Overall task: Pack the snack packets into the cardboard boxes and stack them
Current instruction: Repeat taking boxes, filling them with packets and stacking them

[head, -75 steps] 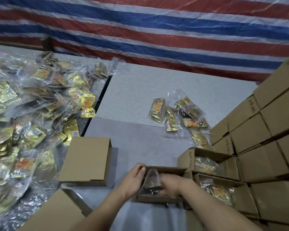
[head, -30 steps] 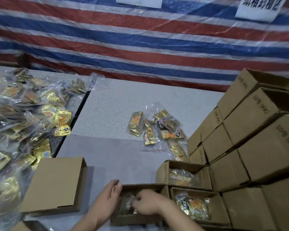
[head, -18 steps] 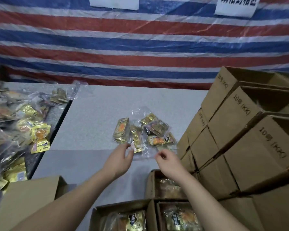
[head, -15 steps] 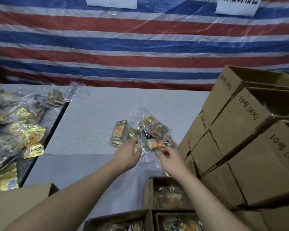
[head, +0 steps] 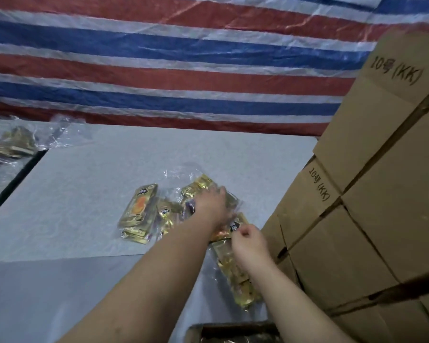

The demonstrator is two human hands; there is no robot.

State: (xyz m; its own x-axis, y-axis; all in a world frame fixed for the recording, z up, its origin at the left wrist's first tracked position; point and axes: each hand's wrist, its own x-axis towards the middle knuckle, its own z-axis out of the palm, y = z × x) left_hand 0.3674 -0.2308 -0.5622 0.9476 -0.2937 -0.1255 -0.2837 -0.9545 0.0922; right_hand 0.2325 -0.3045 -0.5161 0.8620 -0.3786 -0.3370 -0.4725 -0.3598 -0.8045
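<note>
Snack packets [head: 144,211] lie mid-tabletop [head: 72,194] toward its right edge, beside stacked cardboard boxes [head: 357,219]. Left hand [head: 212,206] is spread flat on one bag; right hand [head: 248,240] pinches a bag's film. One bag should be separated cleanly before lifting

A tarp [head: 174,70] striped red, blue and white hangs as the back wall, its plastic creased and catching soft glare. Below it a grey speckled table [head: 84,194] spreads out, a seam crossing its near part. At its left edge a dark gap [head: 15,184] parts it from a second surface.
</note>
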